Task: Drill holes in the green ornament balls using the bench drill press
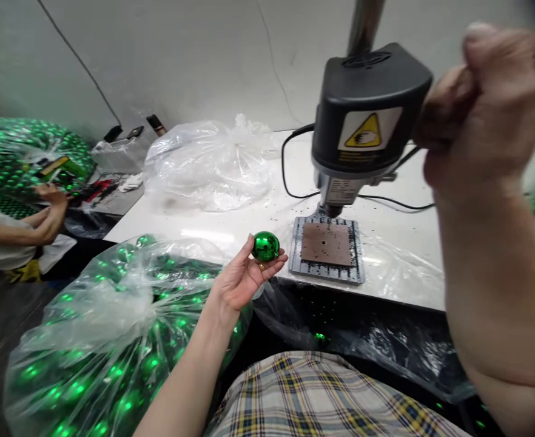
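Note:
Near the front edge of the bench, my left hand (242, 282) holds a shiny green bauble (265, 246) between thumb and fingers, palm up. Just to its right is the metal base plate (296, 267) of a small bench drill press (376, 85), with a brown board (313, 255) on it. The board has a hole in the middle and dark specks scattered over it. My right hand (495, 103) is raised against the right side of the drill head, its fingers curled closed and slightly blurred. Whatever it grips there is hidden from view.
A clear bag of green baubles (113, 340) stands at the left front, and a clear plastic bag (208, 164) lies on the white bench (399, 237). A black cable (284, 176) loops behind the drill. Far left, a co-worker's hands (51, 197) are beside another bauble bag (26, 152).

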### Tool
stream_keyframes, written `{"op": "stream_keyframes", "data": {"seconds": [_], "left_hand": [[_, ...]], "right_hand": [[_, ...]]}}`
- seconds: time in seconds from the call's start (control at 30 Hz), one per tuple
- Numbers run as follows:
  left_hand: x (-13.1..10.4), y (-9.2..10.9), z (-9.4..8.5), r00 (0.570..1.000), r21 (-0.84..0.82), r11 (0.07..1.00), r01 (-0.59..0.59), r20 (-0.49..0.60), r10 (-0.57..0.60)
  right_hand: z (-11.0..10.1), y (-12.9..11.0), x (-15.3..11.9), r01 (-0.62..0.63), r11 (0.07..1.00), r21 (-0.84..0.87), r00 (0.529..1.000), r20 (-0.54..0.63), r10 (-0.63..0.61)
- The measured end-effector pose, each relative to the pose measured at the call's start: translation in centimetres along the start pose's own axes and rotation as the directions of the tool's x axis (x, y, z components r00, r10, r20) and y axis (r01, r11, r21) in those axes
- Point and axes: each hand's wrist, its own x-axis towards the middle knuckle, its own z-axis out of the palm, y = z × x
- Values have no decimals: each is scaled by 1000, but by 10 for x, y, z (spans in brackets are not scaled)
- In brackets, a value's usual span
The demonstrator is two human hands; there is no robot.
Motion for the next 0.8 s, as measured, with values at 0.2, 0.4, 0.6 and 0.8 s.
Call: {"op": "stream_keyframes", "data": {"seconds": [0.2, 0.4, 0.6, 0.8], "left_hand": [[51, -39, 21, 996, -39, 996, -84, -16, 83], [81, -76, 38, 888, 301, 847, -439, 4, 459], [99, -93, 49, 858, 472, 727, -498, 145, 493], [91, -94, 31, 728, 568, 701, -430, -241, 642]], "right_hand": [[-1, 7, 5, 16, 999, 43, 1000, -4, -16], [-4, 10, 4, 4, 1000, -1, 1000, 15, -3], [-5, 8, 5, -34, 989, -145, 999, 35, 40], [-5, 7, 5, -30, 993, -113, 997, 66, 38]]}}
